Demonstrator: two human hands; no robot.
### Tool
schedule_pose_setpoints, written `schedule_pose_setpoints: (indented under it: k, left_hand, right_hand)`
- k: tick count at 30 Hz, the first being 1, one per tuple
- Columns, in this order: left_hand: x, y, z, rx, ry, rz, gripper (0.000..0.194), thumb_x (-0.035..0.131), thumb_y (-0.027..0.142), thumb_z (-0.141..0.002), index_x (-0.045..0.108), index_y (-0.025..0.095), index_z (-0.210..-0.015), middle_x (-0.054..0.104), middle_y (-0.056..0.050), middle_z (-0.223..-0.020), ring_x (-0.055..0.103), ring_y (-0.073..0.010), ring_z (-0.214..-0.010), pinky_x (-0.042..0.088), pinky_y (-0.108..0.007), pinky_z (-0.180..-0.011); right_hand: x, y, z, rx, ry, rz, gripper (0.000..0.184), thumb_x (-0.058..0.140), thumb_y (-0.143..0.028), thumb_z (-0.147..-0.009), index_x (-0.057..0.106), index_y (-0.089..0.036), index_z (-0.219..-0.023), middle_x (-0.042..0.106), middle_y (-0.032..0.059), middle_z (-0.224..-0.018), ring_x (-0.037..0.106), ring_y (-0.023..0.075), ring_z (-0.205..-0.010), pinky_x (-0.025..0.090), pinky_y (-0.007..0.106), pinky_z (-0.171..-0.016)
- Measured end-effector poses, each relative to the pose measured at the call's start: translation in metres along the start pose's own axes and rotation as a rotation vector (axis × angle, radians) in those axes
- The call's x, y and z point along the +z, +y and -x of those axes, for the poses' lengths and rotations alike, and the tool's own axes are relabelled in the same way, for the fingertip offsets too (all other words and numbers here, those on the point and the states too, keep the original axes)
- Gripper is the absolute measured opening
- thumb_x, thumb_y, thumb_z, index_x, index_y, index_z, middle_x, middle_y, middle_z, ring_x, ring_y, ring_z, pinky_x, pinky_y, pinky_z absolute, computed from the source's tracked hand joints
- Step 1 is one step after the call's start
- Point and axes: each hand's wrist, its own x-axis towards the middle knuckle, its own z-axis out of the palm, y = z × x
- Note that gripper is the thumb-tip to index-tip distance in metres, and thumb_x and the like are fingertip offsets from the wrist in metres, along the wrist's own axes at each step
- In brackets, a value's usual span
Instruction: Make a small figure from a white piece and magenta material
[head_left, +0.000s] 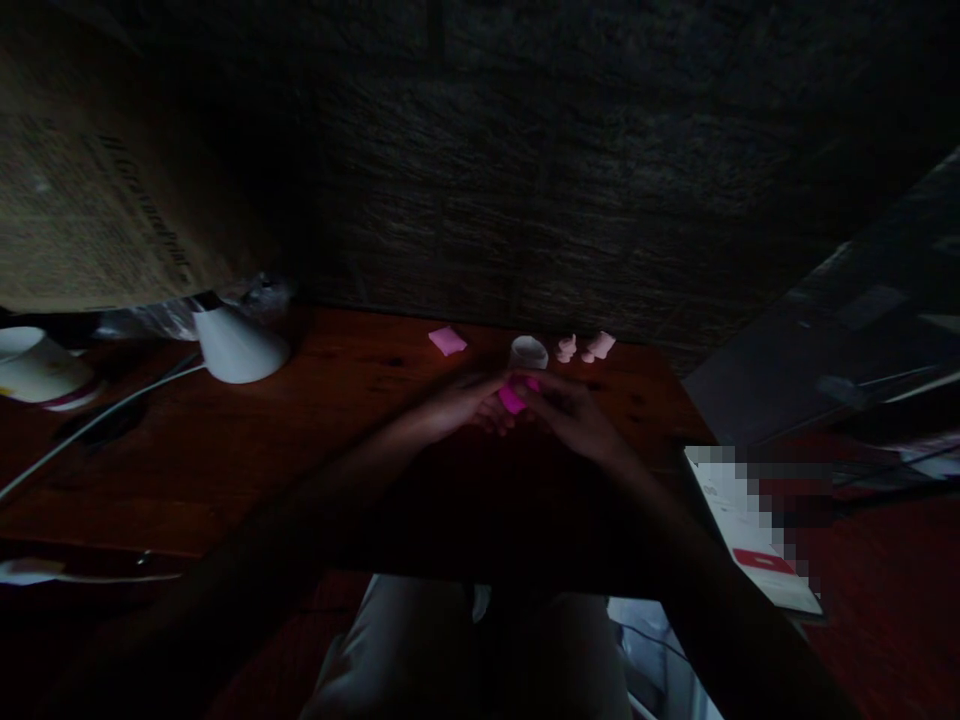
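Two hands brought close together above the worktop (360, 350), with one bright pink lump (516, 396) pinched between them. Left hand (474, 405) curled against the lump's left side, fingers partly bent beneath; right hand (566, 408) closing in from the other side, thumb laid on the pink surface. Cannot tell in the dim light how hard either one presses, nor whether the lump touches the wood below.

Just beyond the fingers, a small white cup (529, 353), upright, open at the top, its lower part hidden by the hands. To the right of the cup, near the back edge, a small pale pink figure (566, 349), and just beside it a larger pale pink piece (600, 346) with a blocky upper end. To the left of the cup, well apart, a flat pink pillow-shaped piece (448, 341), lying with pointed corners outward.

Farther left, a white cone-shaped base (238, 348) with a pale cable (101, 430) running toward the near left, crumpled clear plastic (154, 318) behind, a tilted paper cup (45, 372) at the far left, and a large brown printed sheet (82, 190) above. Behind everything, a dark rough wall (487, 210)
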Motion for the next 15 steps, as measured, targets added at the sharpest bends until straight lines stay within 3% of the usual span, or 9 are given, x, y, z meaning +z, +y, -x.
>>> schedule_pose_setpoints:
  k: [2, 8, 15]
  left_hand:
    - [0.0006, 0.0003, -0.0002, 0.005, -0.002, 0.006, 0.055, 0.058, 0.068, -0.091, 0.067, 0.013, -0.087, 0.071, -0.005, -0.067, 0.065, -0.0139, -0.056, 0.048, -0.025, -0.056]
    - [0.0002, -0.0007, -0.0021, -0.007, -0.034, 0.072, 0.059, 0.055, 0.073, -0.089, 0.064, 0.014, -0.085, 0.064, -0.002, -0.063, 0.059, -0.012, -0.049, 0.045, -0.025, -0.052]
    - [0.0028, 0.0028, -0.0003, 0.016, -0.057, 0.106, 0.059, 0.051, 0.073, -0.092, 0.063, 0.015, -0.091, 0.061, -0.001, -0.069, 0.056, -0.0107, -0.054, 0.043, -0.025, -0.054]
  right_hand:
    - [-0.0014, -0.0001, 0.0001, 0.036, -0.038, -0.065, 0.043, 0.063, -0.049, -0.096, 0.072, -0.024, -0.13, 0.077, 0.0031, -0.094, 0.067, 0.015, -0.072, 0.057, 0.029, -0.068]
    - [-0.0074, 0.0012, 0.001, 0.037, -0.118, -0.288, 0.055, 0.081, -0.041, -0.082, 0.069, -0.03, -0.134, 0.077, 0.0037, -0.116, 0.073, 0.0209, -0.103, 0.058, 0.038, -0.095]
    - [-0.0058, -0.0012, -0.0004, 0.031, -0.059, -0.306, 0.042, 0.082, -0.04, -0.082, 0.075, -0.029, -0.122, 0.078, 0.0019, -0.109, 0.073, 0.0198, -0.098, 0.059, 0.036, -0.089]
